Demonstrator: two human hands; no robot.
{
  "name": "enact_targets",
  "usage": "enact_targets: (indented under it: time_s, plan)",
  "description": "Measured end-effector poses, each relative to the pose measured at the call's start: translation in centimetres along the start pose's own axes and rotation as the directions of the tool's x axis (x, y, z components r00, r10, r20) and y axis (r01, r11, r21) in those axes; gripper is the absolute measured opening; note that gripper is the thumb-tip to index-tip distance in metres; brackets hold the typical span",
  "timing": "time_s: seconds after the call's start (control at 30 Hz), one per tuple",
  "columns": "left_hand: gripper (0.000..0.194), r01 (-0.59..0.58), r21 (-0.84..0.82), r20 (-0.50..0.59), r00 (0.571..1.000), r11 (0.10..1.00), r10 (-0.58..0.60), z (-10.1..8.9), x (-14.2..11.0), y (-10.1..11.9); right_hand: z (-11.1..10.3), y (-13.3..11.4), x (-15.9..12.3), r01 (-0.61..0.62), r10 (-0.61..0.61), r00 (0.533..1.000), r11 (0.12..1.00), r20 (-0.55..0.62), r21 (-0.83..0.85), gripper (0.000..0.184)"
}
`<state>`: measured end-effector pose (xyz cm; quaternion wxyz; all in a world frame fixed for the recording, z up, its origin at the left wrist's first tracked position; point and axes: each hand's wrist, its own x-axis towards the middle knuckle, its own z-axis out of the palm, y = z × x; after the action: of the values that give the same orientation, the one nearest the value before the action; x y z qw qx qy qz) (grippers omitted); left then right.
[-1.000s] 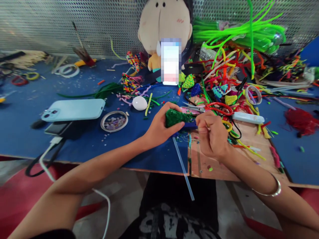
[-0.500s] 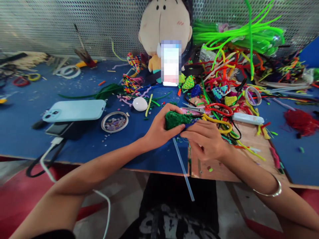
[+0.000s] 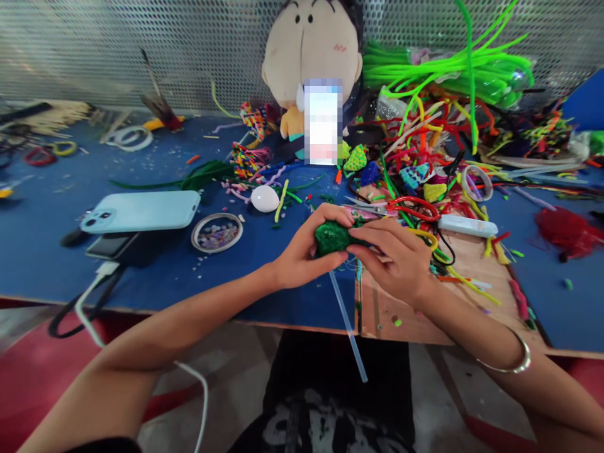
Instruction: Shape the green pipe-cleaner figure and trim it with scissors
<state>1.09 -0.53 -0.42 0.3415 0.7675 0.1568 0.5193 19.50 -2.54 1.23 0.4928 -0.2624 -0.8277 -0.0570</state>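
A dark green, rounded fuzzy piece (image 3: 331,238), seemingly made of pipe cleaner, is held over the table's front part. My left hand (image 3: 306,251) wraps it from the left, thumb below and fingers above. My right hand (image 3: 395,257) pinches its right end between thumb and fingers; that end is mostly covered by the fingers. Just behind my hands lie red-handled scissors (image 3: 415,206) with the blades pointing left. A clear glue stick (image 3: 348,327) sticks out below my hands past the table edge; what it is attached to is hidden.
On the blue table (image 3: 264,270) are a light blue phone (image 3: 146,211), a dish of beads (image 3: 217,233) and a white egg-shaped thing (image 3: 265,198). A lit phone (image 3: 323,119) leans on a plush doll (image 3: 311,44). Pipe cleaners (image 3: 434,69) and scraps crowd the right side.
The green piece has turned slightly and shifted right in my left hand. My right hand's fingers have moved from beneath it to a pinch on its right end.
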Motion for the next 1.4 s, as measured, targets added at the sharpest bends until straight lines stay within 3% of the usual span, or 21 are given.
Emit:
enact_targets:
  time_s: [0.17,0.4,0.57,0.67,0.77,1.0,1.23,1.4]
  plan:
    - [0.023,0.034,-0.063,0.010,0.999,0.997,-0.033,0.2,-0.3,-0.2,0.0,0.0,-0.1,0.079,-0.083,0.996,0.993,-0.039,-0.093,0.012]
    - [0.021,0.073,-0.135,0.021,0.997,0.988,-0.071,0.7,-0.7,-0.3,-0.2,0.2,0.0,0.190,-0.186,0.982,0.970,0.039,-0.151,0.013]
    - [0.022,-0.008,-0.006,0.050,0.999,1.000,0.008,0.7,-0.6,-0.2,-0.3,-0.1,0.0,0.087,-0.087,0.996,0.996,-0.034,-0.009,0.021]
    - [0.020,-0.050,0.058,0.078,0.996,0.997,0.045,0.8,-0.4,0.0,-0.2,-0.4,-0.3,0.039,-0.038,0.998,0.999,-0.041,0.030,0.033]
    - [0.019,-0.071,0.113,0.089,0.994,0.991,0.061,0.9,-0.4,0.1,0.1,-0.4,-0.5,0.023,-0.021,0.999,0.998,-0.040,0.054,0.034]
    - [0.020,-0.054,0.149,0.097,0.994,0.987,0.040,1.0,-0.4,0.0,0.5,-0.4,-0.5,0.048,-0.043,0.996,0.997,-0.081,0.058,0.018]
    - [0.017,-0.010,0.160,0.101,0.995,0.987,-0.006,1.0,-0.3,0.1,0.3,-1.0,-0.1,-0.111,0.110,0.994,0.988,0.014,0.108,0.012]
    - [0.014,0.049,0.151,0.090,0.994,0.987,-0.063,1.0,-0.4,0.0,0.1,-1.3,0.5,-0.203,0.205,0.979,0.964,0.009,0.171,0.016]
